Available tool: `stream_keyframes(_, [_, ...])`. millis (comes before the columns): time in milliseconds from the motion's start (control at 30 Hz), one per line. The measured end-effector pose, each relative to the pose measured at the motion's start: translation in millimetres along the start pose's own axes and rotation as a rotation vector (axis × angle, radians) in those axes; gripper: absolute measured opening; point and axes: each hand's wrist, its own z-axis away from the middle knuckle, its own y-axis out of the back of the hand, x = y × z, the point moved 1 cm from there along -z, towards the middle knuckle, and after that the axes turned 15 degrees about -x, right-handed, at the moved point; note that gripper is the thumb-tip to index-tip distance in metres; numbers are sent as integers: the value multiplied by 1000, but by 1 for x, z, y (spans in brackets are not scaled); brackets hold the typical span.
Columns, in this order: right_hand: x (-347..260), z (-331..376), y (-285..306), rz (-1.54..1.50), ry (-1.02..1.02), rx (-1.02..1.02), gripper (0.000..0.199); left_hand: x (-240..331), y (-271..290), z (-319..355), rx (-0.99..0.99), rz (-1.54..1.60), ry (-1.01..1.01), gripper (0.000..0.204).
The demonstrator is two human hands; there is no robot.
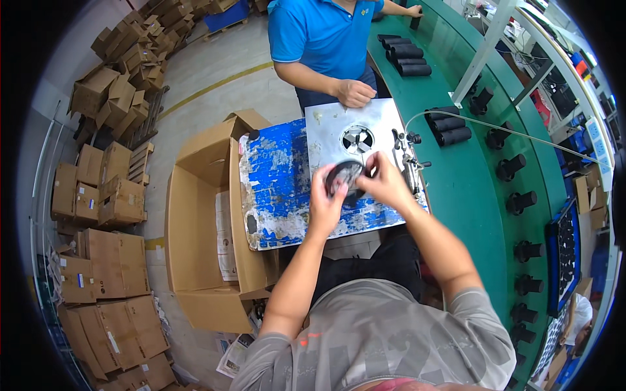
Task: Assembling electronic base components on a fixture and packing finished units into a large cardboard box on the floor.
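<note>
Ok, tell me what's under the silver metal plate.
The worn blue tabletop shows left of the silver metal plate and seems to run beneath it; the covered part can't be seen.

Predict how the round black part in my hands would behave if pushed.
The round black part would probably roll if stood on edge, given its circular outline. It seems stiff, with no visible sag between your left hand and right hand. It's likely fairly light, being held up by bare fingers.
</note>
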Motion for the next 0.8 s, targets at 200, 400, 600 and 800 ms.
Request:
stream_keyframes(200, [4,-92,35,465,25,-21,49,-58,-7,-95,80,85,119,51])
stream_keyframes(400, [39,-118,45,458,-138,66,46,-64,-26,-125,133,-442,266,50])
stream_keyframes(600, [46,-130,39,609,-263,24,45,-76,-26,-138,99,-709,494,44])
stream_keyframes(800, [56,-134,34,616,-352,-12,48,-73,-15,-136,42,-906,479,47])
